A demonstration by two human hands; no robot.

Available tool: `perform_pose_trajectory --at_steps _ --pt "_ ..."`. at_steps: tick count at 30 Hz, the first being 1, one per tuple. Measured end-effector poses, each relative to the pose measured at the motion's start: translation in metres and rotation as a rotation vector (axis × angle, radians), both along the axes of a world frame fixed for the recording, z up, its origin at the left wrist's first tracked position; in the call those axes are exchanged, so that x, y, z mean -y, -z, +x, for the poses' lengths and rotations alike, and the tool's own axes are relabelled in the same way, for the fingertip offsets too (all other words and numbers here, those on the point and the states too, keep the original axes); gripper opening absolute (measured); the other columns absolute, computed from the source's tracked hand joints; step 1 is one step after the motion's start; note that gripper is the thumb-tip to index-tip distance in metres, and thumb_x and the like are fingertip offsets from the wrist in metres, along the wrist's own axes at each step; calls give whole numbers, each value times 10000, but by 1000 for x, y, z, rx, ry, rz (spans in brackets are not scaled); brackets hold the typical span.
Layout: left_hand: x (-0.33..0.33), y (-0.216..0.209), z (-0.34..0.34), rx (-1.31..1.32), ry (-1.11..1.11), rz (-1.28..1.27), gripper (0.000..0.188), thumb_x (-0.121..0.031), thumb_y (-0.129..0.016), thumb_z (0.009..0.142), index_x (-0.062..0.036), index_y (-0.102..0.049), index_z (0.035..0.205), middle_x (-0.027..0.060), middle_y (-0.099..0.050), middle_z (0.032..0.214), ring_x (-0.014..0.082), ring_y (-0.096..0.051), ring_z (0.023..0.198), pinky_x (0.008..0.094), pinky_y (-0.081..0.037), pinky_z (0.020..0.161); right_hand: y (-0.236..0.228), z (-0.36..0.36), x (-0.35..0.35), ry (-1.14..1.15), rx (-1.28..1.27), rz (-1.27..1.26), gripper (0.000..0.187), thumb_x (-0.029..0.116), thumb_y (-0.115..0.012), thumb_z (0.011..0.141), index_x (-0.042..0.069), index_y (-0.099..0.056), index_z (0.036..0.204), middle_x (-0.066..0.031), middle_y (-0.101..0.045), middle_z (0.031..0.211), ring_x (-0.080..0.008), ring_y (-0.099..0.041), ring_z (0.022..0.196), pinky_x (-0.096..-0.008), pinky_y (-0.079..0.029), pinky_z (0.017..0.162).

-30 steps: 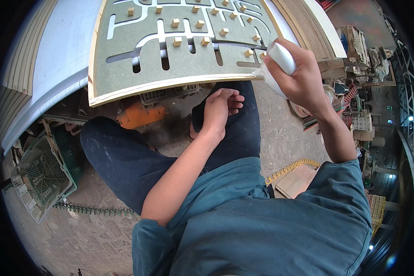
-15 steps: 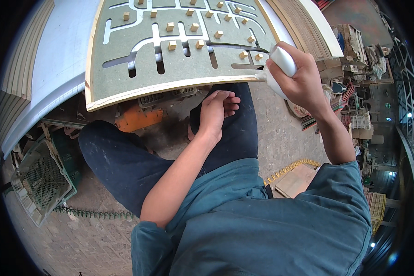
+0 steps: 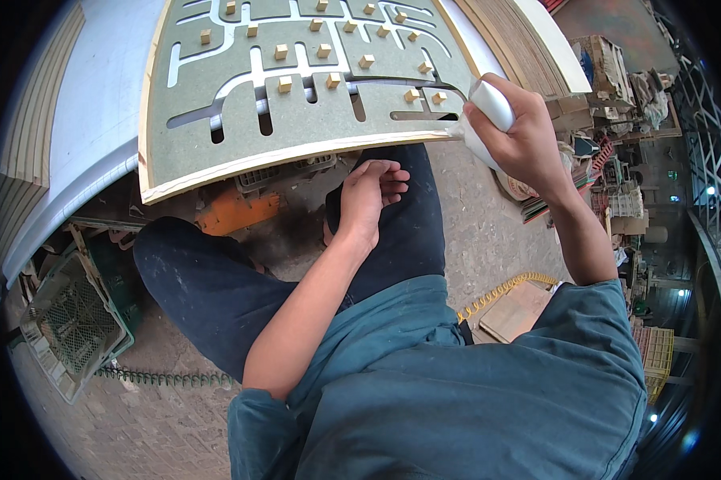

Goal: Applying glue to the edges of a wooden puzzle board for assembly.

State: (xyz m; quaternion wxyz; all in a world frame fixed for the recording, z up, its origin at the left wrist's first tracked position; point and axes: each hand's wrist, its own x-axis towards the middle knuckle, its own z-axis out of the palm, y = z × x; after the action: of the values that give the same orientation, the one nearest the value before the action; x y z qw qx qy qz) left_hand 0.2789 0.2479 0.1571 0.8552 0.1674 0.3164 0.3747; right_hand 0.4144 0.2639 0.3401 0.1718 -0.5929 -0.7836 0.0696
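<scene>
My right hand (image 3: pixel 523 132) is wrapped round a white squeeze bottle (image 3: pixel 491 108), tilted with its tip down at the near edge of a framed panel. A pale wooden strip (image 3: pixel 296 154) borders that edge, and a thin whitish line runs along its top. The panel (image 3: pixel 208 164) is grey-green, with curved slots cut through it and several small wooden blocks (image 3: pixel 332 80) standing on it. Over my right thigh, my left hand (image 3: pixel 368 200) hangs with loosely curled fingers, nothing visible in it, apart from the panel.
Stacked boards (image 3: pixel 44 104) lie at the left, and more boards (image 3: pixel 516 40) at the right, beside the panel. A mesh plastic crate (image 3: pixel 76 320) stands at the lower left. An orange object (image 3: pixel 236 210) sits under the panel. A yellow coiled hose (image 3: pixel 504 288) lies on the floor.
The panel appears slightly farther left in the view. The bottle's tip has moved a little to the right along the near edge strip. My left hand has barely moved.
</scene>
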Motion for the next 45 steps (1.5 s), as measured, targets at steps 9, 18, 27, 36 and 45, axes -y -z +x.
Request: perform_pose_trajectory --at_steps 9,18,27,36,45 --pt "1 0 1 -5 7 15 221 -214 -451 913 -27 -565 946 89 -619 871 172 -579 791 304 -461 740 -1 7 1 19 19 5 163 136 -615 805 -19 -596 850 -170 -597 638 -263 -629 580 -334 -475 541" --pt "1 0 1 -16 6 12 219 -213 -453 911 -28 -566 943 87 -617 866 168 -579 793 300 -462 739 -1 14 3 45 22 18 170 142 -616 802 -14 -606 871 -180 -614 670 -267 -637 598 -338 -481 550" --pt "1 1 2 -16 8 10 221 -207 -451 908 -25 -567 953 92 -619 874 174 -582 801 303 -466 744 0 22 7 89 23 24 177 146 -609 823 -17 -588 886 -132 -604 688 -197 -592 619 -311 -461 565" --pt "2 2 3 -16 9 -1 214 -203 -463 900 -23 -563 957 96 -620 872 175 -585 801 304 -468 742 -4 29 8 129 16 12 175 151 -612 821 -12 -601 884 -158 -617 698 -241 -623 614 -330 -477 576" --pt "2 2 3 -23 18 -1 212 -203 -463 900 -23 -562 954 95 -616 874 173 -585 802 303 -468 744 -3 27 3 72 -112 38 186 174 -614 837 -10 -593 823 -120 -599 649 -174 -576 571 -309 -447 530"
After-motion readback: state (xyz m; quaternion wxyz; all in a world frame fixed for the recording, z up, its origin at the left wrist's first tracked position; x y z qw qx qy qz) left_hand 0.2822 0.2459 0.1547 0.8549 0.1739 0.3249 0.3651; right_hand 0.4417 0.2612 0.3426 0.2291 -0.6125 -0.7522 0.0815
